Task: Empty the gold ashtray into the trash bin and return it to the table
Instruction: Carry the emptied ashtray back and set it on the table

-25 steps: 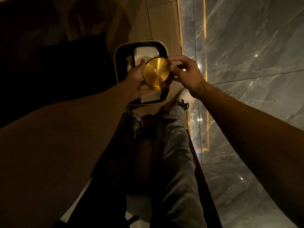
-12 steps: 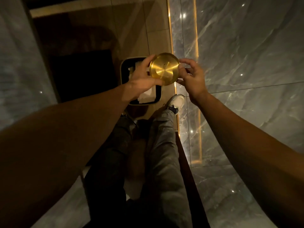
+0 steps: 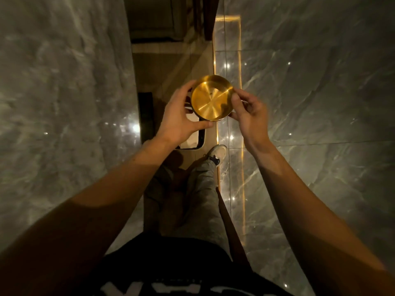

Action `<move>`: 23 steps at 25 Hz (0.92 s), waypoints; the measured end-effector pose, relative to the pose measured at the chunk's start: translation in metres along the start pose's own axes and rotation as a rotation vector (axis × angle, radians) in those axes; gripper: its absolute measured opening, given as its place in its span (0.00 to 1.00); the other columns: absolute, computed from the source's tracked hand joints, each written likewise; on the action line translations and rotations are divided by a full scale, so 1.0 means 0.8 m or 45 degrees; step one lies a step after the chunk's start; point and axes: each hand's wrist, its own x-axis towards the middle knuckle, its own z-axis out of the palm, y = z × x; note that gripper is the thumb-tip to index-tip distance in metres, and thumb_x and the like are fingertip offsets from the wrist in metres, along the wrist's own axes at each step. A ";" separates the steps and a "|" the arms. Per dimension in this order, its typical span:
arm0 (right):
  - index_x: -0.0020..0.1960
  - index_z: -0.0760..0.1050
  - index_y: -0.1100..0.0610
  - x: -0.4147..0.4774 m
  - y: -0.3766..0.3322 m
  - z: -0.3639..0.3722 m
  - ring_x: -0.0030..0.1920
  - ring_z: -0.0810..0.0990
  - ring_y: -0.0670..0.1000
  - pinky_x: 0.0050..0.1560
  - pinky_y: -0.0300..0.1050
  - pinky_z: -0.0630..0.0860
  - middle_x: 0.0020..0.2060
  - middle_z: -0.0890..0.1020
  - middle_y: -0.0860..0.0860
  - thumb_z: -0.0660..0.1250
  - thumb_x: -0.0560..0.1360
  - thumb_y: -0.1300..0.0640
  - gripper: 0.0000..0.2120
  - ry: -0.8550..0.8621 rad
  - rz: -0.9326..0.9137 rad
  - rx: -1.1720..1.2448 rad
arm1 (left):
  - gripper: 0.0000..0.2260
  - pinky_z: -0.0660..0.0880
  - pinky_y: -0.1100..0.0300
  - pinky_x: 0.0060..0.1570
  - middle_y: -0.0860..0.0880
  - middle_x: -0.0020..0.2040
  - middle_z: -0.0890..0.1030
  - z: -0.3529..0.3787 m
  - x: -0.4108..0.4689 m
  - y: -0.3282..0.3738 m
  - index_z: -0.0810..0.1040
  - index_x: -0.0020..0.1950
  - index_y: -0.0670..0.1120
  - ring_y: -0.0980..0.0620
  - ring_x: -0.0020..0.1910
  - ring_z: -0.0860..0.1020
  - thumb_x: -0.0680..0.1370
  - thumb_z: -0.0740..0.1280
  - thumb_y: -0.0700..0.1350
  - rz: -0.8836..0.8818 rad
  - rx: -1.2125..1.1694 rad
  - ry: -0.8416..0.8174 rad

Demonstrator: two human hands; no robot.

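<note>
The round gold ashtray (image 3: 210,98) is held at chest height between both hands, open side facing up, its shiny inside bare. My left hand (image 3: 180,116) cups its left edge and underside. My right hand (image 3: 249,113) pinches the right rim with thumb and fingers. Below the hands, the black trash bin (image 3: 195,138) with a pale rim stands on the floor, mostly hidden by my left hand; white paper shows inside it.
Grey marble surfaces rise on the left (image 3: 64,103) and spread on the right (image 3: 310,103). A lit gold strip (image 3: 240,124) runs along the floor. My legs and a shoe (image 3: 218,153) stand just behind the bin. A dark passage lies ahead.
The ashtray has been turned from bottom-up over the bin to open side up and lifted higher. My view has risen and shifted back from the bin.
</note>
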 end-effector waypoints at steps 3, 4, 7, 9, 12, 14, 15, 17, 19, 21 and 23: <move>0.65 0.74 0.61 -0.028 -0.051 0.033 0.58 0.80 0.52 0.57 0.49 0.80 0.56 0.81 0.55 0.66 0.78 0.60 0.16 -0.139 -0.119 -0.184 | 0.45 0.74 0.67 0.60 0.52 0.69 0.69 -0.051 -0.035 0.021 0.64 0.74 0.48 0.58 0.64 0.71 0.62 0.82 0.48 0.086 -0.018 0.127; 0.66 0.73 0.61 -0.037 -0.065 0.045 0.60 0.79 0.51 0.58 0.46 0.79 0.59 0.80 0.55 0.67 0.77 0.59 0.18 -0.195 -0.141 -0.240 | 0.44 0.73 0.70 0.59 0.52 0.69 0.69 -0.069 -0.046 0.024 0.64 0.74 0.48 0.58 0.65 0.71 0.62 0.82 0.48 0.116 -0.029 0.160; 0.69 0.70 0.61 -0.066 -0.101 0.089 0.64 0.77 0.50 0.64 0.46 0.76 0.63 0.76 0.57 0.71 0.74 0.60 0.25 -0.391 -0.189 -0.332 | 0.44 0.73 0.68 0.61 0.49 0.70 0.70 -0.126 -0.083 0.023 0.65 0.74 0.48 0.56 0.65 0.73 0.62 0.81 0.51 0.162 -0.056 0.266; 0.71 0.67 0.62 -0.086 -0.119 0.121 0.66 0.75 0.52 0.67 0.49 0.74 0.65 0.73 0.58 0.74 0.72 0.61 0.31 -0.492 -0.219 -0.399 | 0.45 0.74 0.58 0.65 0.50 0.70 0.71 -0.162 -0.109 0.018 0.65 0.73 0.48 0.53 0.66 0.73 0.61 0.81 0.53 0.169 -0.064 0.316; 0.73 0.64 0.62 -0.119 -0.135 0.171 0.68 0.73 0.52 0.70 0.50 0.72 0.67 0.71 0.58 0.77 0.68 0.62 0.37 -0.622 -0.309 -0.524 | 0.45 0.73 0.54 0.67 0.51 0.71 0.70 -0.216 -0.150 0.002 0.65 0.74 0.49 0.53 0.68 0.72 0.61 0.80 0.56 0.206 -0.079 0.368; 0.74 0.63 0.60 -0.139 -0.137 0.200 0.69 0.72 0.51 0.70 0.48 0.71 0.68 0.71 0.57 0.78 0.67 0.61 0.40 -0.666 -0.380 -0.581 | 0.46 0.72 0.54 0.68 0.51 0.71 0.69 -0.248 -0.175 -0.013 0.64 0.75 0.50 0.54 0.69 0.71 0.61 0.79 0.57 0.224 -0.086 0.400; 0.74 0.63 0.59 -0.150 -0.137 0.216 0.69 0.72 0.50 0.70 0.48 0.71 0.68 0.71 0.56 0.78 0.67 0.60 0.40 -0.675 -0.406 -0.600 | 0.46 0.73 0.55 0.68 0.51 0.71 0.69 -0.262 -0.189 -0.021 0.63 0.75 0.51 0.54 0.69 0.71 0.61 0.79 0.58 0.229 -0.082 0.423; 0.73 0.65 0.58 -0.167 -0.137 0.244 0.68 0.72 0.48 0.69 0.46 0.72 0.67 0.71 0.54 0.78 0.66 0.59 0.39 -0.671 -0.429 -0.602 | 0.47 0.73 0.56 0.67 0.52 0.72 0.70 -0.285 -0.210 -0.035 0.63 0.75 0.52 0.55 0.69 0.72 0.61 0.79 0.60 0.230 -0.086 0.463; 0.73 0.66 0.56 -0.184 -0.139 0.266 0.67 0.72 0.47 0.69 0.43 0.72 0.67 0.72 0.52 0.78 0.66 0.57 0.38 -0.681 -0.445 -0.602 | 0.47 0.73 0.56 0.67 0.52 0.72 0.70 -0.301 -0.230 -0.042 0.63 0.76 0.51 0.57 0.69 0.72 0.61 0.79 0.60 0.218 -0.124 0.486; 0.73 0.66 0.55 -0.197 -0.143 0.281 0.67 0.72 0.45 0.67 0.38 0.72 0.67 0.72 0.50 0.78 0.66 0.54 0.39 -0.724 -0.488 -0.621 | 0.48 0.72 0.57 0.68 0.52 0.72 0.70 -0.311 -0.250 -0.045 0.63 0.76 0.49 0.58 0.69 0.72 0.61 0.79 0.60 0.196 -0.156 0.533; 0.73 0.66 0.54 -0.204 -0.148 0.286 0.66 0.73 0.45 0.66 0.37 0.73 0.66 0.73 0.50 0.78 0.66 0.52 0.38 -0.787 -0.574 -0.634 | 0.47 0.71 0.61 0.68 0.53 0.72 0.71 -0.313 -0.270 -0.042 0.63 0.76 0.50 0.60 0.69 0.71 0.62 0.79 0.59 0.190 -0.156 0.598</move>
